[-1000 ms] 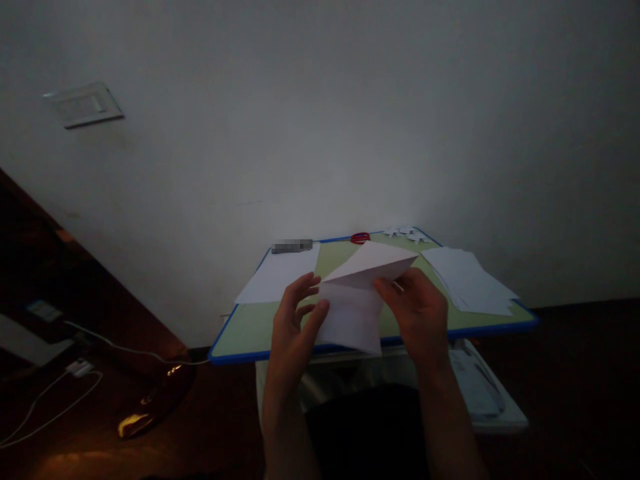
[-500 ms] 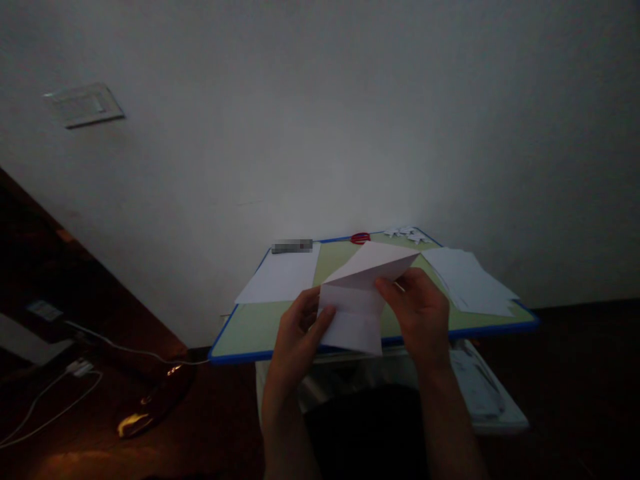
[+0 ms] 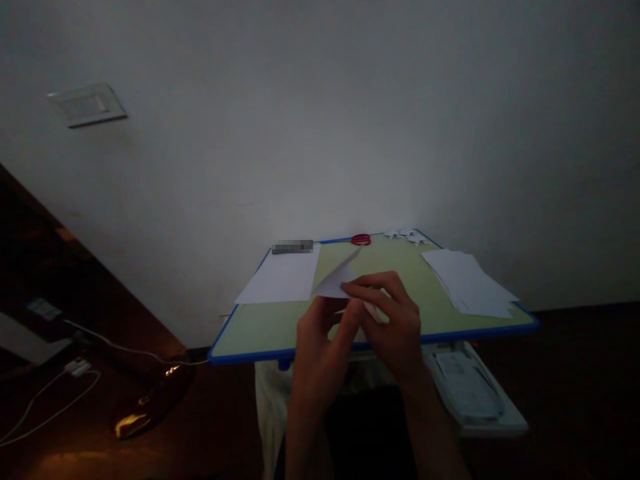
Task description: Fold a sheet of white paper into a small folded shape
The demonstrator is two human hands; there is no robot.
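A folded sheet of white paper (image 3: 334,285) is held above the near part of the green tabletop (image 3: 380,267), tilted so that one flap points up and away. My left hand (image 3: 325,340) grips its lower left side, thumb raised toward the other hand. On the right side my right hand (image 3: 387,317) pinches the paper, its fingers reaching across the fold. The two hands are close together, and they hide much of the sheet's lower part.
White sheets lie at the left (image 3: 280,277), and a stack of paper (image 3: 467,283) at the right. Along the back edge are a blurred-out dark object (image 3: 293,247), red-handled scissors (image 3: 361,239) and white paper cutouts (image 3: 407,235). An open drawer (image 3: 475,387) juts out below.
My hands have come closer together, the right one moving left and the left one right. The paper has turned from spread toward me to tilted nearly edge-on.
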